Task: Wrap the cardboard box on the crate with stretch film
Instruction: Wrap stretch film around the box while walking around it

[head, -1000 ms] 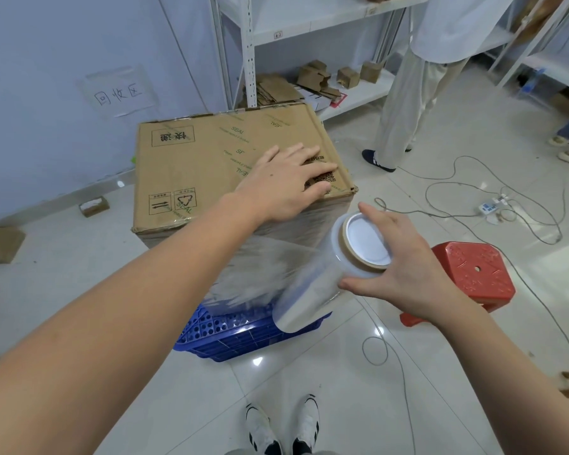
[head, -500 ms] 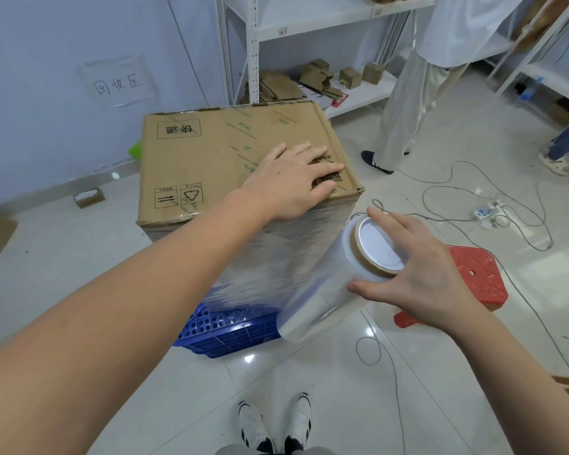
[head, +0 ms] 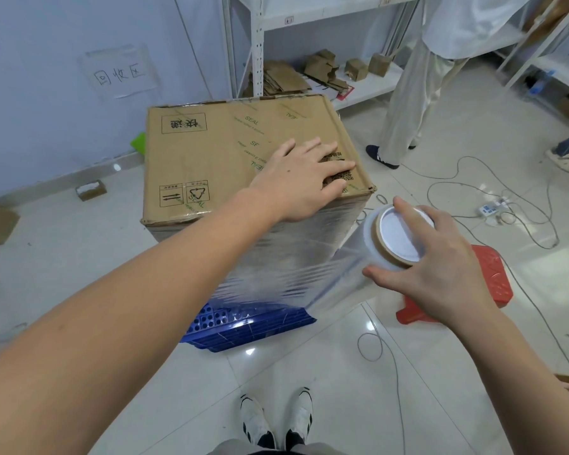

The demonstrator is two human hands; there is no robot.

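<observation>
A brown cardboard box (head: 224, 152) with printed marks stands on a blue perforated crate (head: 243, 326). Clear stretch film covers the box's near side and reaches down over the crate's top edge. My left hand (head: 306, 178) lies flat on the box's top near its right front corner, fingers straight. My right hand (head: 431, 267) grips the top end of the stretch film roll (head: 398, 234), held upright just right of the box's front corner. A sheet of film runs taut from the roll to the box's near face.
A red plastic stool (head: 486, 280) stands right of the roll. Cables (head: 473, 192) and a power strip (head: 490, 208) lie on the tiled floor. A person (head: 418, 93) stands by white shelving (head: 309, 44) behind the box. My shoes (head: 276, 418) are near the bottom edge.
My right hand has carried the roll rightward and up past the box's front corner, drawing more film across the near face. My left hand has stayed on the box top.
</observation>
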